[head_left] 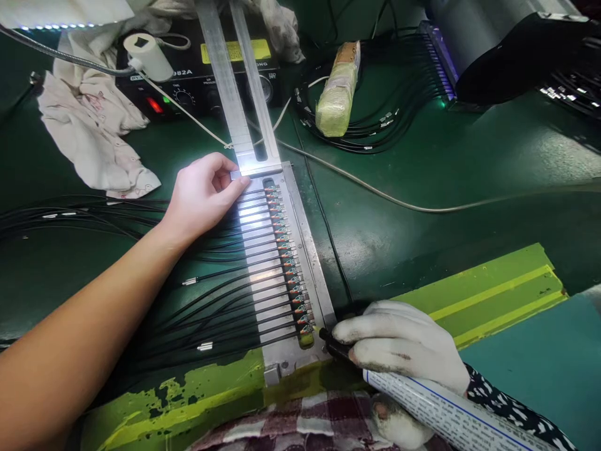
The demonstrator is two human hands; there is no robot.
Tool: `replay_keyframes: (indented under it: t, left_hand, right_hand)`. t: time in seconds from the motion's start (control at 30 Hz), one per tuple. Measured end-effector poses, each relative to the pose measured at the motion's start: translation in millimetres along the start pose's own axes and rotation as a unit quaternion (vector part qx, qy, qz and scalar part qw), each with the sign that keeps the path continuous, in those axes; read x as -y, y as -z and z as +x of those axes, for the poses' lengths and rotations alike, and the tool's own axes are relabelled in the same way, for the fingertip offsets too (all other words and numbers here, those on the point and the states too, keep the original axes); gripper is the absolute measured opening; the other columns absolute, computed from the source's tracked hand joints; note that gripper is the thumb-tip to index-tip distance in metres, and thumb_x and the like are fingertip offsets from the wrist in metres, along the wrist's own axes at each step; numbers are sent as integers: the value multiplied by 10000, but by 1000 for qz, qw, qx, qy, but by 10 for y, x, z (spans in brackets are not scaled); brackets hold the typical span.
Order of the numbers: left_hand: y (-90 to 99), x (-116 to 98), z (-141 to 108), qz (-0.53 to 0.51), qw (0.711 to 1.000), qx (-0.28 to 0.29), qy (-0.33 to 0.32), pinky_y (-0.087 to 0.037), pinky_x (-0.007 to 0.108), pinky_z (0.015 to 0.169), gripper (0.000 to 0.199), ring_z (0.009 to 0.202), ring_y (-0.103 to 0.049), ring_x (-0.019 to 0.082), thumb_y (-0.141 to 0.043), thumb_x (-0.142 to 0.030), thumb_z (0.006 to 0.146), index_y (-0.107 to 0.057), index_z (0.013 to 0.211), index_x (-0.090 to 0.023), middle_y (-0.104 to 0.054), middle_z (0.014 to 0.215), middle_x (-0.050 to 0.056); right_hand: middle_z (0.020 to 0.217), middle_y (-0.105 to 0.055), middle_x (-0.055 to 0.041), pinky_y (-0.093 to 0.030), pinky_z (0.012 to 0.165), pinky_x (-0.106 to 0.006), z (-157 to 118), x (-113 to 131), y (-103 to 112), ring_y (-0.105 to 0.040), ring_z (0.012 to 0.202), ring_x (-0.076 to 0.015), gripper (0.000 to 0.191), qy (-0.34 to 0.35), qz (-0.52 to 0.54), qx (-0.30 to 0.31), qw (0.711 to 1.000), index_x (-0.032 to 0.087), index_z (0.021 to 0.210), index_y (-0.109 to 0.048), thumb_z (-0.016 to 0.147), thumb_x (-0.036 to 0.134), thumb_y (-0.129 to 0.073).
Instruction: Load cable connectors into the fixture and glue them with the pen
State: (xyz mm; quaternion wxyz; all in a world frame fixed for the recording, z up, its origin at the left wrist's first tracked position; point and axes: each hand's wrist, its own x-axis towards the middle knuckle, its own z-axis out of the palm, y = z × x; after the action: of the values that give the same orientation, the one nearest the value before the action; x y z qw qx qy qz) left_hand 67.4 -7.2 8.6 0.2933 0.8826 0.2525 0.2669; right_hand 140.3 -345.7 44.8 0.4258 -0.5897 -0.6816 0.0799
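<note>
A long metal fixture (275,300) holds a row of black cables (225,294) side by side, their ends wired to small green connector boards (292,270). My bare left hand (204,191) grips the fixture's upper left edge, thumb on top and fingers curled. In my right hand (408,351), which wears a stained white glove, is a printed white tube (436,407) with a black nozzle. The nozzle tip points at the lowest connector board, close beside the fixture; whether it touches cannot be seen. Part of the tube runs out of the frame at the bottom.
A black dispenser box (188,94) with a red switch stands behind, with white cloths (89,131) beside it. A metal channel (230,88) extends from the fixture. A taped block (338,94) rests on coiled cables. A grey hose (375,188) crosses the green table.
</note>
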Motion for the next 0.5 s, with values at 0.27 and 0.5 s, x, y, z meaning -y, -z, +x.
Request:
replay_keyframes:
  t: [0.27,0.5]
  left_hand:
    - [-6,5,1,-2,1000,-4,-4,-350,302,595,218,595,-449,137,-646,-432,805,-603,840,-221,-510,689,-26]
    - [-3,14,3,1,1000,-3,-5,-355,301,589,231,592,-450,138,-634,-444,810,-604,837,-216,-513,689,-23]
  right_hand:
    - [1021,-728,-81,-497,694,-319,-7,-13,8,-717,875,-173,307,4,2,0,1000,152,983,-613,970,396,-426]
    - [1004,-724,-79,-506,702,-316,22,-7,-4,-719,866,-176,285,4,-12,-11,1000,151,967,-613,966,372,-434]
